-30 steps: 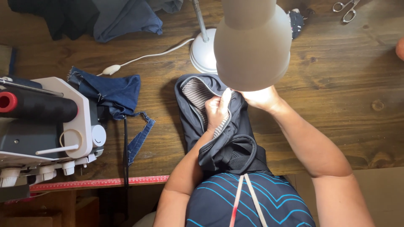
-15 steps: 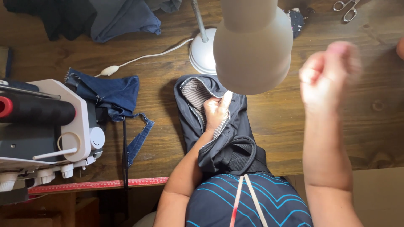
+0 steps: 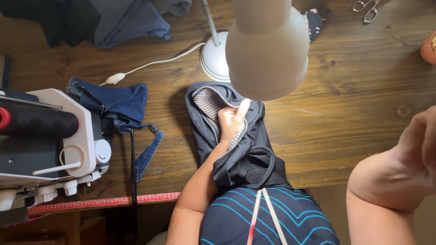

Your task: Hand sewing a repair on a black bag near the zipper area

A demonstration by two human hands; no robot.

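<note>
A dark grey zippered bag [image 3: 247, 149] with striped lining [image 3: 210, 102] lies on the wooden table [image 3: 345, 122], and its lower end hangs over the near edge onto my lap. My left hand [image 3: 231, 121] rests in the open zipper mouth, fingers closed on the bag's edge and one finger pointing up under the lamp shade. My right hand [image 3: 424, 140] is lifted close to the camera at the right border, away from the bag. It is cut off by the frame, so its fingers do not show.
A white desk lamp [image 3: 268, 45] hangs over the bag, with its base [image 3: 214, 61] and cord behind. A white sewing machine [image 3: 50, 145] stands at left beside blue denim scraps [image 3: 120, 102]. A red ruler [image 3: 104, 202] lines the near edge. Scissors [image 3: 368, 10] lie at the far right.
My right hand let go of the bag's top, rose and swung out to the right, close to the camera. My left hand kept its hold in the zipper opening.
</note>
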